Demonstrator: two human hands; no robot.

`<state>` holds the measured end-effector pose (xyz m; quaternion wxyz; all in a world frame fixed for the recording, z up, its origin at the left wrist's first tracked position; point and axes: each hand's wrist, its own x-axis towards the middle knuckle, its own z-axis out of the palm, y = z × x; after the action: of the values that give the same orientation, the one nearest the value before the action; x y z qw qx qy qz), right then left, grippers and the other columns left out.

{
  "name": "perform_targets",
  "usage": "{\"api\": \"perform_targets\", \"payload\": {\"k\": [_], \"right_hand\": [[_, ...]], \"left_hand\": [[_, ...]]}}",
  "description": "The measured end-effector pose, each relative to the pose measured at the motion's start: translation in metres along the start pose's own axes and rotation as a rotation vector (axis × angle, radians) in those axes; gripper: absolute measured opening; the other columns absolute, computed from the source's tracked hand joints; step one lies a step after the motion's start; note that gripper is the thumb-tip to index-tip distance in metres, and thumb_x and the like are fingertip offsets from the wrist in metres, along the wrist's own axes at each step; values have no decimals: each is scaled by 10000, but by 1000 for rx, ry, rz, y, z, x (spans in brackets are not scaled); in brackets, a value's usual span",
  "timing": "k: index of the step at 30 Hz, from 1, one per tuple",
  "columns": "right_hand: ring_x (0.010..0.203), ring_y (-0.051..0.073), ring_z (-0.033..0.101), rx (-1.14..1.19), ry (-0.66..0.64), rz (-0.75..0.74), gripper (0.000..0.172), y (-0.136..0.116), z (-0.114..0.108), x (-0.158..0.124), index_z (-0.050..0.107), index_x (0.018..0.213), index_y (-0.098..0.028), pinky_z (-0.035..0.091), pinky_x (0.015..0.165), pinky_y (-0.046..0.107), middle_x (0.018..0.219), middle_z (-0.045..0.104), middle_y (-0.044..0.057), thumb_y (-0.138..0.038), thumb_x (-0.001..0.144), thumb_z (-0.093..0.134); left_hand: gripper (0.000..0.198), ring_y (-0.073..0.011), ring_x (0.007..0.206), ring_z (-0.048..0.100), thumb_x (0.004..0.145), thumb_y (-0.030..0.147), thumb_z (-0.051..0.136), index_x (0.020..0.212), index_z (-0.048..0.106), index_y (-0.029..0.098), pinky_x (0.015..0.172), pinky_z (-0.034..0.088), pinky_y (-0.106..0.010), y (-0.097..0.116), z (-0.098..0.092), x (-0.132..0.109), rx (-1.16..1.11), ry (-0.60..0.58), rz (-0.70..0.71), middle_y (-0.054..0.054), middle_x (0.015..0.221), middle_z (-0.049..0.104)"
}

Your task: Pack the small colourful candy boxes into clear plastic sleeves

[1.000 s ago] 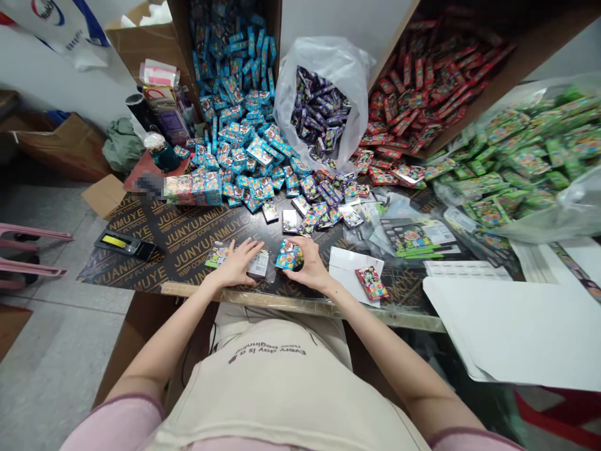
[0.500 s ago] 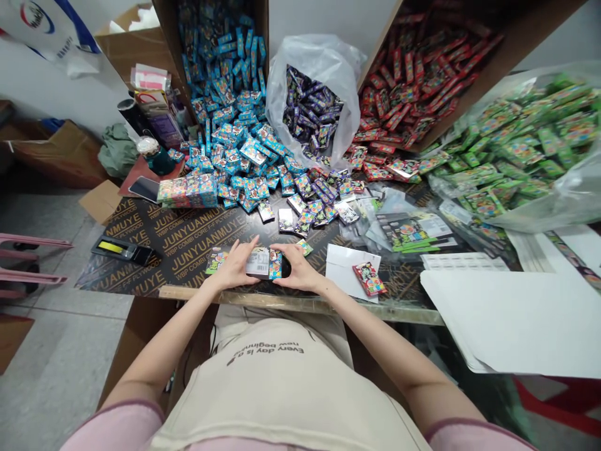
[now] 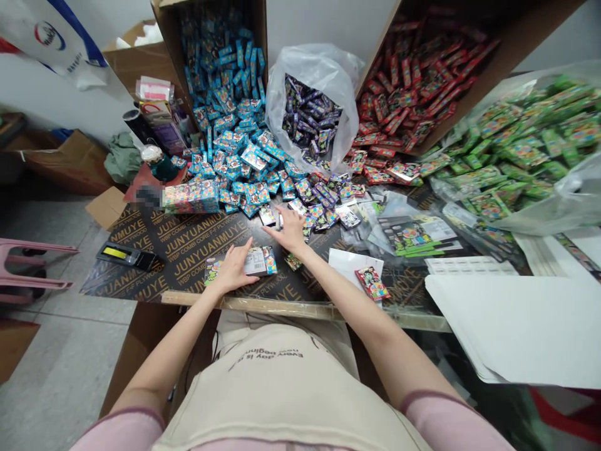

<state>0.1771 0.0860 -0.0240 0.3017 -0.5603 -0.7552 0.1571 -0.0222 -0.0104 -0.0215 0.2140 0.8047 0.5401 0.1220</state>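
My left hand (image 3: 235, 269) lies at the front of the table. Its thumb and forefinger are bent round a row of small printed packs (image 3: 256, 263), one showing a grey barcode side and the right end blue. More of the row, with a green print, sticks out left of the hand. Farther forward, my right hand (image 3: 290, 233) reaches over the near edge of the purple packs (image 3: 323, 193), thumb and forefinger apart. A pale pack is partly hidden beneath its fingers; no firm hold shows. A small colourful pack (image 3: 293, 262) lies under the right wrist.
Blue packs (image 3: 256, 156) spill from a carton at the back. Purple packs fill a clear bag (image 3: 350, 81); red packs (image 3: 394, 106) and green packs (image 3: 530, 150) lie rightward. A stacked bundle (image 3: 192, 197) and tape dispenser (image 3: 126, 255) stand left, white sheets (image 3: 511, 326) right.
My right hand has left the row of packs and moved forward to the purple packs' near edge. My left hand has stayed at the row. The view has shifted slightly.
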Motion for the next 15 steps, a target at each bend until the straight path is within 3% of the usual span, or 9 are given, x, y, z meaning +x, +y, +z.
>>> {"api": "perform_targets", "payload": {"k": [2, 4, 7, 9, 12, 15], "right_hand": [[1135, 388, 442, -153, -43, 13, 752, 2, 12, 26, 438, 1380, -143, 262, 972, 527, 1197, 587, 210, -612, 805, 558], [1130, 393, 430, -252, -132, -38, 711, 2, 20, 37, 449, 1364, -120, 257, 972, 541, 1152, 597, 225, -565, 821, 559], [1090, 378, 454, -315, -219, -103, 615, 0, 20, 28, 552, 1246, -124, 255, 976, 546, 1050, 628, 210, -556, 810, 576], [1083, 374, 469, -299, -253, -135, 692, 1, 13, 16, 556, 1254, -141, 260, 975, 556, 1058, 623, 202, -617, 755, 611], [1219, 402, 407, -207, -341, -217, 924, 7, 1, 7, 402, 1421, -216, 260, 987, 574, 1336, 481, 215, -600, 643, 720], [1361, 425, 259, -141, -486, -277, 1032, 17, -1, 11, 266, 1488, -267, 195, 1026, 619, 1524, 279, 184, -433, 602, 769]], "left_hand": [[1029, -307, 1256, 457, 651, 372, 754, 1493, 184, 211, 1125, 222, -537, 1, 2, 2, 74, -41, -19, -141, 1338, 501], [918, -311, 1240, 460, 652, 373, 747, 1444, 312, 215, 1124, 212, -540, 3, 0, 1, 153, -87, -25, -141, 1314, 508], [847, -329, 1186, 481, 631, 393, 760, 1381, 413, 205, 1111, 215, -546, 4, -8, -5, 266, -129, -35, -142, 1241, 542], [902, -335, 1170, 484, 621, 381, 769, 1412, 373, 207, 1095, 240, -536, 5, -14, -9, 309, -149, -22, -142, 1222, 542], [945, -332, 1209, 454, 646, 320, 755, 1463, 282, 268, 1045, 318, -484, 9, -18, -9, 315, -201, 73, -147, 1339, 455], [842, -347, 1193, 450, 662, 280, 736, 1418, 365, 293, 965, 385, -461, 17, -18, -1, 339, -264, 137, -154, 1375, 411]]}}
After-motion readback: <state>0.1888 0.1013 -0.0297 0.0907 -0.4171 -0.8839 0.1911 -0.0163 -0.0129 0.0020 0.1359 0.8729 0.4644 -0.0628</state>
